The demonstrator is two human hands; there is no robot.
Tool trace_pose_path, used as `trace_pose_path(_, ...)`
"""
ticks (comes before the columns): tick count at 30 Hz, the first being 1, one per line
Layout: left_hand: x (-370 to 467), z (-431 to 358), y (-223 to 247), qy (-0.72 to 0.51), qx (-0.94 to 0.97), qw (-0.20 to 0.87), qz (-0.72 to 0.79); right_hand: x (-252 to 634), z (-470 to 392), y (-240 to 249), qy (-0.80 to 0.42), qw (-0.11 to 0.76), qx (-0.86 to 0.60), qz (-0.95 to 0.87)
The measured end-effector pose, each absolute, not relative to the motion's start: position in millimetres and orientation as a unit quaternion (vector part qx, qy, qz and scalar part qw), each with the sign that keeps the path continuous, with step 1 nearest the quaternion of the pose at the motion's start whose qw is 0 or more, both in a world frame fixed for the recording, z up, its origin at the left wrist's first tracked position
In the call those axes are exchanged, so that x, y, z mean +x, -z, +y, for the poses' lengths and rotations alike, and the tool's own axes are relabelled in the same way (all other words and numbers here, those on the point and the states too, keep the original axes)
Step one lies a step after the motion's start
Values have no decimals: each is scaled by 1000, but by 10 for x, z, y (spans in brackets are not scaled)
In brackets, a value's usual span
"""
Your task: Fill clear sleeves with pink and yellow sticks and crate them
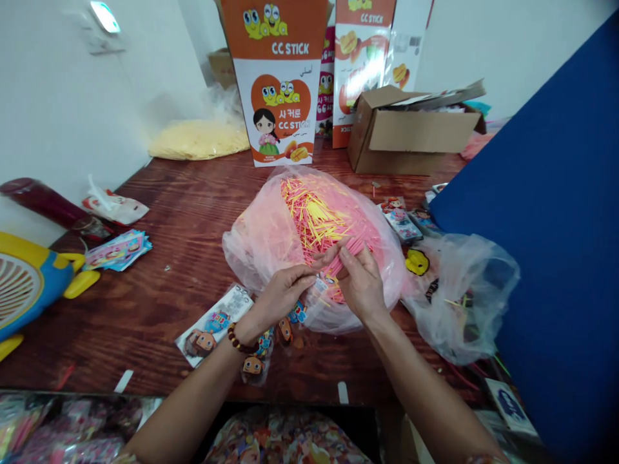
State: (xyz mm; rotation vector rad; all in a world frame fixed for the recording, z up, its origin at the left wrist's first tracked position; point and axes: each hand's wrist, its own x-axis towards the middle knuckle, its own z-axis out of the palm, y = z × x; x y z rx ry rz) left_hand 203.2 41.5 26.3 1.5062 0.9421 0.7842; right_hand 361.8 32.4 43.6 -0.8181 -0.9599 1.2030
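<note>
A clear plastic bag (pixel 256 258) lies wide open in front of me, full of thin pink and yellow sticks (pixel 314 216). Over its near side, my right hand (pixel 360 283) grips a small bundle of pink sticks (pixel 347 255). My left hand (pixel 285 290) is just left of it, thumb and fingers pinched together; what they hold is hidden. A small printed piece (pixel 319 285) shows between the two hands. Below my left wrist lie cartoon-printed packets (pixel 254 366), and a longer white printed packet (pixel 213 332) is left of them.
At the back stand a tall CC STICK carton (pixel 283 106) and an open cardboard box (pixel 411 138). Another clear bag (pixel 464 296) sits right, beside a blue panel (pixel 541 225). Left are a yellow-and-blue fan (pixel 29 283), printed cards (pixel 120 250) and a tissue pack (pixel 120 207).
</note>
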Motion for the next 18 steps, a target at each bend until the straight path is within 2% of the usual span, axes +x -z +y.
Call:
trace_pose_path(3,2039,398,-284,-363,595,590,409,3621,332,-423,-530,641,-367,-417)
trace_pose_path(9,2004,361,-287,-326,555,644,413,3668,345,-329,-518,638,-385,-420)
trace_pose_path(18,1950,352,-152,-337,676,511,410,3641,367,-487,-503,698,-336,-383)
